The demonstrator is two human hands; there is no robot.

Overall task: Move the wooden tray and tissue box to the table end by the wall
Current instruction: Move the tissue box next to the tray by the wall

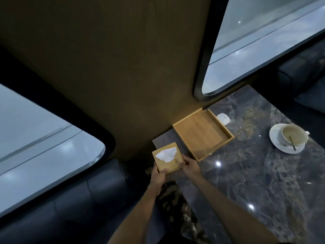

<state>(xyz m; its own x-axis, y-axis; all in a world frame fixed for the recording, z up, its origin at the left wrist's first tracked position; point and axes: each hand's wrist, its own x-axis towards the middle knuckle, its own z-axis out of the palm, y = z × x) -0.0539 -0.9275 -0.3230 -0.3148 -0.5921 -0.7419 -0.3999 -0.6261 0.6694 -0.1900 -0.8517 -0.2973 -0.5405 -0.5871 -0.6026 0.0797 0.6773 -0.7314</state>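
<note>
A square wooden tissue box (168,158) with a white tissue sticking out of its top sits at the table's corner near the wall. My left hand (158,176) grips its near left side and my right hand (190,167) holds its right side. Just beyond it to the right, an empty wooden tray (202,133) lies flat on the dark marble table (246,173), its far edge against the brown wall (123,76).
A white cup on a saucer (290,138) with a spoon stands at the right. A small white object (223,118) lies behind the tray. Dark padded seats run along the left and far right. Windows flank the wall.
</note>
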